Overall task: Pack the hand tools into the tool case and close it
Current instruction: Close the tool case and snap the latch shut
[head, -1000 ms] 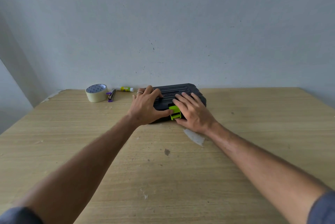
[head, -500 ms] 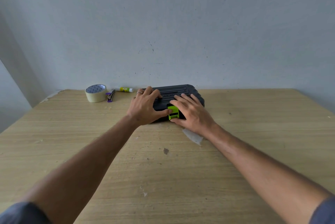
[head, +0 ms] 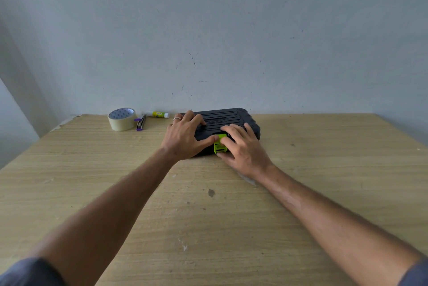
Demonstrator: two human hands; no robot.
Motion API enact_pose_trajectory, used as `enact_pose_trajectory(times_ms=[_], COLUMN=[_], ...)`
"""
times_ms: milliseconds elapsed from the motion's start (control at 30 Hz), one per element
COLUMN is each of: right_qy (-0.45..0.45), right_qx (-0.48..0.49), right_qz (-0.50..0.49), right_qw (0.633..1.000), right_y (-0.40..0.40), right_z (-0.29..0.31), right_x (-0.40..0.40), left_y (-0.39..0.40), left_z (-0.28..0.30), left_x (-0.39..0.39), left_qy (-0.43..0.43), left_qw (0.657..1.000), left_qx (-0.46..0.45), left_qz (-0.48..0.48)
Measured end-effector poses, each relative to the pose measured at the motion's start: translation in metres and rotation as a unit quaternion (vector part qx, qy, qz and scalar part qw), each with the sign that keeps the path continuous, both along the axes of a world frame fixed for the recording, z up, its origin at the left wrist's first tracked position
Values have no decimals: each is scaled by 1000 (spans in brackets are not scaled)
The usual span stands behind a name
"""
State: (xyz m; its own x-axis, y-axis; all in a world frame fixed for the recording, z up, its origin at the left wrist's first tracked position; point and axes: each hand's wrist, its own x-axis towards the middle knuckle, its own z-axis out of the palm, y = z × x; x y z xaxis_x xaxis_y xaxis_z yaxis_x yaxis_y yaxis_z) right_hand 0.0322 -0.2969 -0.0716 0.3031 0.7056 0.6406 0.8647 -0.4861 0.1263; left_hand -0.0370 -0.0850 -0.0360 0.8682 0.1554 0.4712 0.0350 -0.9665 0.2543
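A black tool case lies flat, lid down, on the wooden surface near the wall, with a green latch at the middle of its near edge. The left hand rests on the lid's left part, fingers spread and fairly straight, thumb touching the latch from the left. The right hand lies on the lid's right part with straight fingers, its thumb beneath the latch; neither hand curls round anything. No tools are visible outside the case, so packing appears done and latching is probably the step in hand. The ribbed shell looks like rigid moulded plastic: stiff, not fragile, and likely weighty if full. Flat palms on the lid should hold it steady; the small latch is best pressed with a thumb. Aside, well apart to the left, stand a tape roll, a stapler and a glue stick.
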Motion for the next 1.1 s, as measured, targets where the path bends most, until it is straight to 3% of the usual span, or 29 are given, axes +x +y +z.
enact_pose_trajectory(times_ms=[500, 667, 800, 1100], right_qy=[1, 20, 16, 193], right_qx=[37, 57, 90, 81], right_qz=[33, 8, -5, -2], right_qw=[999, 998, 996, 978], right_y=[-2, -4, -9, -31], right_z=[5, 11, 8, 19], right_x=[1, -3, -1, -18], left_y=[1, 4, 22, -34], left_z=[0, 11, 6, 1], left_x=[-1, -6, -8, -21], left_qy=[3, 48, 114, 146], left_qw=[1000, 997, 990, 981], left_qx=[-22, -46, 24, 93], left_qz=[-5, -29, -82, 84])
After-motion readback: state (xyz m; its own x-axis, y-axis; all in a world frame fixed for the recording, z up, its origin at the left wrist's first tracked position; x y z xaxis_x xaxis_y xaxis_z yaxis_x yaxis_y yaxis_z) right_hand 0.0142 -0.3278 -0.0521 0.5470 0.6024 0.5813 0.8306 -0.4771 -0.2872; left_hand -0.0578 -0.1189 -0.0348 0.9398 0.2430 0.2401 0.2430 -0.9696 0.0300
